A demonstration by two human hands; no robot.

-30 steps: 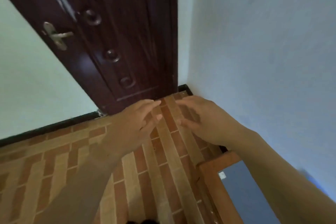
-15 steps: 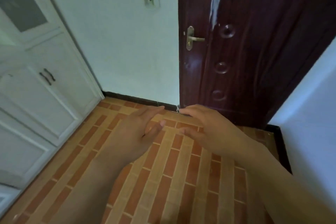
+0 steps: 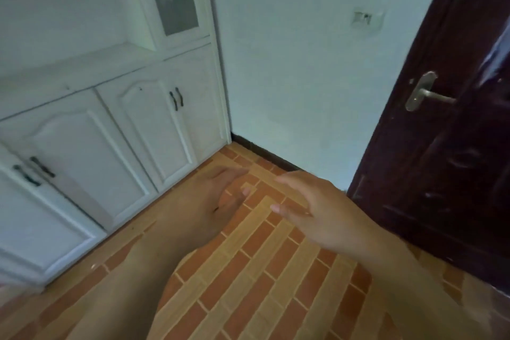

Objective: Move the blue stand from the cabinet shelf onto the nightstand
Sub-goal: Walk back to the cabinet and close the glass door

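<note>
Holding both bare hands out low in the middle of the frame, above the floor (image 3: 248,270), nothing in either

Left hand (image 3: 212,196): blurred by motion, palm turned toward the other hand, fingers loosely straight and lying close together, thumb set a little apart beneath them. Forearm runs down to the lower left edge

Right hand (image 3: 325,215): back of hand toward the camera, fingers relaxed and gently curved, close together, thumb spread below them. Forearm runs off at the lower right corner

The two hands face each other, fingertips near but apart, with patterned floor showing between them

Blue stand: cannot tell where it is from this view. The open shelf (image 3: 82,63) of the white cabinet (image 3: 110,132), upper left of the frame, shows only a pale blurred surface in the part that is in view

Cabinet fills the left side: panelled lower doors with dark handles (image 3: 176,98), a second pair of handles (image 3: 33,171) at the far left edge, a frosted glass door (image 3: 174,0) at the top, contents too blurred to make out

Pale wall (image 3: 289,77) in the upper middle carries a white switch plate (image 3: 367,18); dark baseboard (image 3: 265,153) runs along its foot. Dark brown door (image 3: 455,160) fills the right side, metal lever handle (image 3: 425,92) at upper right

Floor is orange and tan brick-pattern tile
</note>
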